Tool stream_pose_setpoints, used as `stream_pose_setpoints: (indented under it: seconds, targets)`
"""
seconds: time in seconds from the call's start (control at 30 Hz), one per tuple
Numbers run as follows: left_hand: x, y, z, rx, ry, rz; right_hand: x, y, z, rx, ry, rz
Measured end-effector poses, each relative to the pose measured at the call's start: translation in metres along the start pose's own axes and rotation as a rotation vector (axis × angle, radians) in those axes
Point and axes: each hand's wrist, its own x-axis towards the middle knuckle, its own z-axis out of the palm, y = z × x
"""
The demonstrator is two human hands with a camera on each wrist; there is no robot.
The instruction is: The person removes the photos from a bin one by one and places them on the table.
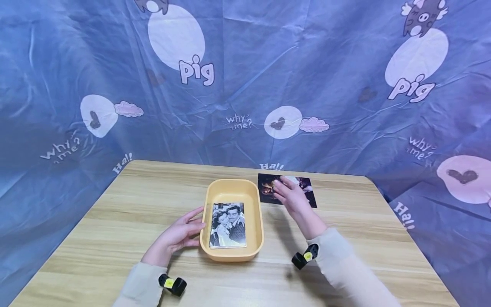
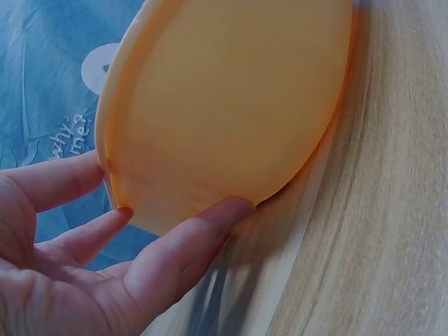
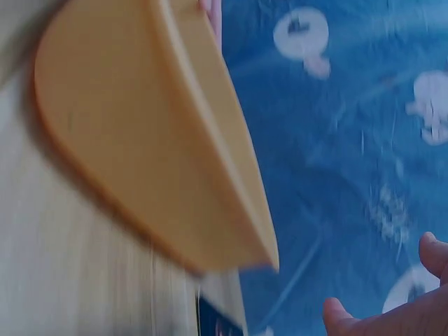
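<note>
The middle of a dark photo [image 1: 267,192] is covered by the right hand [image 1: 293,198], so its subject cannot be made out; whether it is touched by the fingers, held loosely apart above it, cannot be told. In the right wrist view that hand is cut off by the frame's edge, and only a corner of the dark photo is shown. The inside of the yellow tray [image 1: 232,254] is hidden in the left wrist view, where its upper end is cropped. One tray, two separate photos and two black wrist devices [image 1: 168,283] are counted. A black-and-white photo [image 1: 228,226] of a couple is laid in the tray, toward its near end; whether a single sheet or a stack is seen cannot be told. Tray and couple photo are both pointed lengthwise away from the person, while the dark photo is laid crosswise on the table [image 1: 115,238], beyond the tray's right side, its right end angled slightly nearer. The tray's left side is touched by the left hand [image 1: 180,233], its fingers spread apart.
</note>
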Motion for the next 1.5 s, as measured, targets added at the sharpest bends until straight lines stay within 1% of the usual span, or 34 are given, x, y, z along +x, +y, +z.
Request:
stream_pose_setpoints:
  seconds: [0.07, 0.2, 0.27, 0.37, 0.47, 0.63, 0.7, 0.8, 1.03, 1.27, 1.4, 1.5]
  targets:
    - [0.000, -0.001, 0.000, 0.001, -0.003, -0.002, -0.005, 0.003, 0.012, 0.014, -0.036, 0.001]
    - [0.001, -0.002, -0.002, 0.005, -0.007, -0.005, -0.014, 0.012, 0.034, 0.006, -0.087, 0.011]
    - [0.001, -0.001, -0.002, 0.004, -0.004, -0.005, -0.019, 0.017, 0.043, 0.003, -0.110, 0.016]
    - [0.001, -0.001, -0.001, 0.001, 0.002, -0.009, -0.027, 0.027, 0.054, -0.001, -0.133, 0.044]
    - [0.001, 0.000, -0.001, 0.001, 0.005, -0.014, -0.033, 0.038, 0.063, -0.054, -0.158, 0.076]
    - [0.001, 0.001, 0.001, 0.003, 0.012, -0.016, -0.043, 0.053, 0.075, -0.185, -0.153, 0.141]
    - [0.001, 0.002, 0.001, 0.003, 0.015, -0.016, -0.045, 0.058, 0.078, -0.228, -0.142, 0.151]
    - [0.000, 0.002, 0.001, 0.000, 0.012, -0.016, -0.046, 0.064, 0.081, -0.250, -0.118, 0.155]
    - [0.000, 0.001, 0.000, -0.001, 0.003, -0.012, -0.043, 0.073, 0.087, -0.242, -0.062, 0.171]
    - [0.000, -0.002, 0.000, 0.001, 0.013, -0.012, -0.037, 0.083, 0.090, -0.231, -0.074, 0.181]
    - [0.000, -0.004, 0.001, 0.000, 0.010, -0.010, -0.035, 0.086, 0.089, -0.245, -0.054, 0.192]
    - [0.000, -0.004, 0.002, -0.001, 0.000, -0.002, -0.033, 0.088, 0.088, -0.257, -0.043, 0.183]
